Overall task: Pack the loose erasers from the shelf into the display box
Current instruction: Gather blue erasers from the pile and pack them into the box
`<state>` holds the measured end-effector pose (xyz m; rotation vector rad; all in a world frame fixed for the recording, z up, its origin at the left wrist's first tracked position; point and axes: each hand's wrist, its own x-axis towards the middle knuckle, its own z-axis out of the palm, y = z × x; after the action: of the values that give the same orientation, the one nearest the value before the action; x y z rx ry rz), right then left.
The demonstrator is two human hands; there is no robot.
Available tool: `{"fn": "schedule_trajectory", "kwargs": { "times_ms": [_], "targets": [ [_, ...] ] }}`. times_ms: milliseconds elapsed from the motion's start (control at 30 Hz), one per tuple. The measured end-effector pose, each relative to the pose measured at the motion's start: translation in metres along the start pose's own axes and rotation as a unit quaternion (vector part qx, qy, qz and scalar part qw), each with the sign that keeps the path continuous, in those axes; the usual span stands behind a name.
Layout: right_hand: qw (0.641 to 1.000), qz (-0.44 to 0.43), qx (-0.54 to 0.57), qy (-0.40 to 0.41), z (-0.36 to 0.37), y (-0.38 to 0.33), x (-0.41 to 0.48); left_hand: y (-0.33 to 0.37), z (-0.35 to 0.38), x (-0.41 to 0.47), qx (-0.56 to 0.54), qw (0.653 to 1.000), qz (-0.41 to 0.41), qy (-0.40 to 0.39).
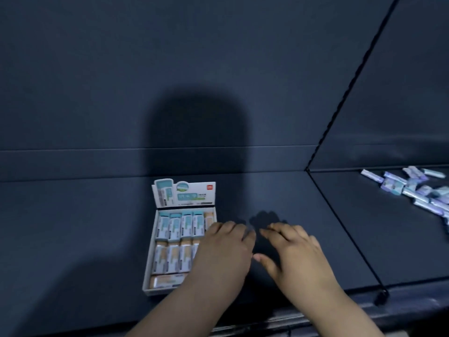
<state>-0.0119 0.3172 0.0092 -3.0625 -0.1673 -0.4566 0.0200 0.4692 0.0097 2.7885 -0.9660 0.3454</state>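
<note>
Pictured on a dark blue-grey shelf [73, 227]: white cardboard display box [148, 268] with upright printed flap, packed with rows of teal- and tan-sleeved erasers [175, 226]. At its 3 o'clock edge, left hand [223, 251], palm down, fingers loose, holding nothing visible. Just beside, right hand [295, 254], spread flat, empty, above bare shelf. Well apart at 2 o'clock, beyond a black divider seam [340, 212], a loose pile of purple-wrapped erasers [413, 188]. Open surface between.

The left hand [222, 249] covers the box's [148, 261] right corner and the erasers there. The loose pile [418, 188] is blurred and cut off at the right edge. The box's print is too small to read.
</note>
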Motion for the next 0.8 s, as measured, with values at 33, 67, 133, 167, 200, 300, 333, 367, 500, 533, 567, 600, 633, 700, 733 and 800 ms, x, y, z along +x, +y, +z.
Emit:
{"fn": "schedule_trajectory", "kwargs": {
  "times_ms": [33,67,133,167,200,300,333,367,500,533,567,600,633,700,733,800],
  "targets": [
    [1.000,-0.002,-0.002,0.000,-0.001,0.009,-0.003,0.008,0.003,0.003,0.007,1.000,0.001,-0.001],
    [1.000,-0.007,-0.004,-0.002,-0.002,0.020,-0.007,0.018,0.005,0.007,0.015,1.000,-0.005,-0.002],
    [1.000,-0.015,-0.008,-0.012,-0.003,0.043,-0.013,0.034,0.009,0.016,0.030,0.999,-0.027,-0.009],
    [1.000,-0.019,-0.009,-0.020,-0.005,0.058,-0.017,0.046,0.010,0.021,0.036,0.998,-0.041,-0.019],
    [0.999,-0.025,-0.011,-0.026,-0.007,0.072,-0.022,0.059,0.011,0.025,0.037,0.997,-0.057,-0.033],
    [0.998,-0.034,-0.014,-0.045,-0.018,0.117,-0.035,0.101,0.015,0.039,0.037,0.994,-0.088,-0.052],
    [0.998,-0.035,-0.020,-0.054,-0.022,0.134,-0.040,0.118,0.018,0.046,0.036,0.993,-0.093,-0.055],
    [0.997,-0.034,-0.025,-0.064,-0.025,0.150,-0.044,0.133,0.023,0.052,0.035,0.993,-0.096,-0.054],
    [0.994,-0.046,-0.038,-0.088,-0.035,0.211,-0.058,0.195,0.027,0.076,0.028,0.990,-0.120,-0.072],
    [0.994,-0.051,-0.039,-0.090,-0.038,0.223,-0.061,0.207,0.028,0.081,0.031,0.988,-0.123,-0.091],
    [0.994,-0.057,-0.038,-0.091,-0.041,0.233,-0.063,0.216,0.031,0.085,0.044,0.989,-0.116,-0.078],
    [0.993,-0.061,-0.037,-0.092,-0.043,0.241,-0.064,0.223,0.032,0.088,0.047,0.990,-0.116,-0.066],
    [0.993,-0.061,-0.036,-0.097,-0.046,0.247,-0.065,0.228,0.033,0.090,0.058,0.989,-0.122,-0.064],
    [0.992,-0.057,-0.035,-0.107,-0.048,0.259,-0.065,0.238,0.035,0.094,0.070,0.986,-0.134,-0.069],
    [0.992,-0.056,-0.029,-0.112,-0.050,0.263,-0.065,0.240,0.036,0.096,0.070,0.985,-0.139,-0.072],
    [0.988,-0.056,-0.013,-0.140,-0.054,0.265,-0.063,0.242,0.037,0.099,0.076,0.984,-0.142,-0.075]
  ]
}}
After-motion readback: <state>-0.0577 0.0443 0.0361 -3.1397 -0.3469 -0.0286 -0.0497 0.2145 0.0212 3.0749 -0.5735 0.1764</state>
